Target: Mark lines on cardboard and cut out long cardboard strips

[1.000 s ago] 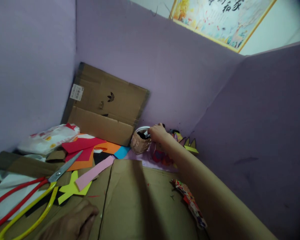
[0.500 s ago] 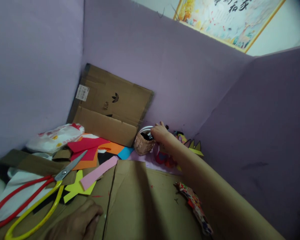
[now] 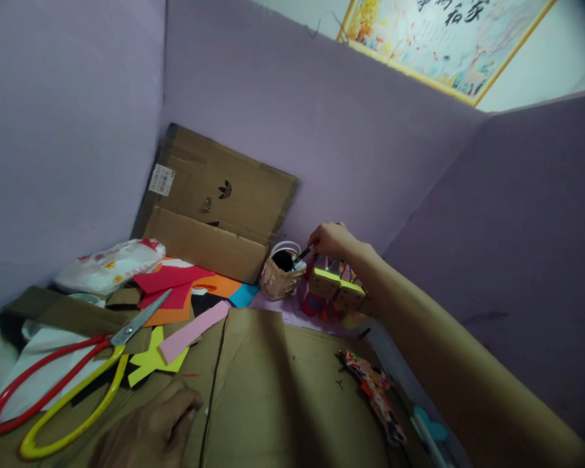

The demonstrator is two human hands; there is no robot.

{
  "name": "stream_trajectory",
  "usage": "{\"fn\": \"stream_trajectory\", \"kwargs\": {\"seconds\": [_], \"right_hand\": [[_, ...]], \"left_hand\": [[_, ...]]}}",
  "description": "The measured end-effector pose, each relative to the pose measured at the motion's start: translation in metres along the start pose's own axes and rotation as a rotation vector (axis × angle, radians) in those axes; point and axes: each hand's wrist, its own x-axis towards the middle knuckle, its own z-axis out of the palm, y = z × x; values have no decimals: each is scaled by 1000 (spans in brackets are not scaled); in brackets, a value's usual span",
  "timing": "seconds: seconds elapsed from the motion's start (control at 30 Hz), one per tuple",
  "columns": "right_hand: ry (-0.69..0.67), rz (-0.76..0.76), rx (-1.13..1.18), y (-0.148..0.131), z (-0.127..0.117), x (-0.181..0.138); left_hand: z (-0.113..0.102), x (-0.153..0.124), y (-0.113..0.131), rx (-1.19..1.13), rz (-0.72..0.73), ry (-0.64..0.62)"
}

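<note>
Cardboard [image 3: 246,383] covers the near middle of the scene, with the left hand [image 3: 149,426] lying at its near left, loosely curled; whether it grasps anything I cannot tell. The right hand [image 3: 327,240] reaches far out and pinches a dark stick [image 3: 303,254], whose lower end slants into a brown cup [image 3: 277,284] standing near the far wall [image 3: 351,162]. Just right of the cup, below the right wrist, is a colourful craft piece [image 3: 340,286] with a yellow edge. A floral-patterned slim item [image 3: 373,393] lies nearer, on the right of the cardboard. On the left lie large scissors [image 3: 121,335], one handle red, one yellow, next to a yellow paper piece [image 3: 158,359] and a pink strip [image 3: 195,331]. Farther left sits a white plastic bag [image 3: 110,266], near a propped carton [image 3: 214,201].
</note>
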Motion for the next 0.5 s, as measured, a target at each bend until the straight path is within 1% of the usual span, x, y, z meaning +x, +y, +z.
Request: {"fn": "stream_trajectory", "kwargs": {"seconds": [0.17, 0.23, 0.33, 0.4, 0.43, 0.5], "right_hand": [[122, 121, 232, 15, -7, -26], [202, 164, 361, 19, -12, -36], [348, 215, 604, 21, -18, -56], [435, 233, 798, 16, -16, -80], [468, 236, 903, 9, -12, -96], [516, 250, 1112, -11, 7, -133]], "left_hand": [[-11, 2, 14, 49, -72, -62], [-14, 4, 18, 64, -84, -89], [-16, 6, 15, 45, -78, -88], [-17, 8, 11, -36, -90, -26], [-17, 9, 10, -106, -105, 13], [-19, 9, 15, -305, -174, 58]]}}
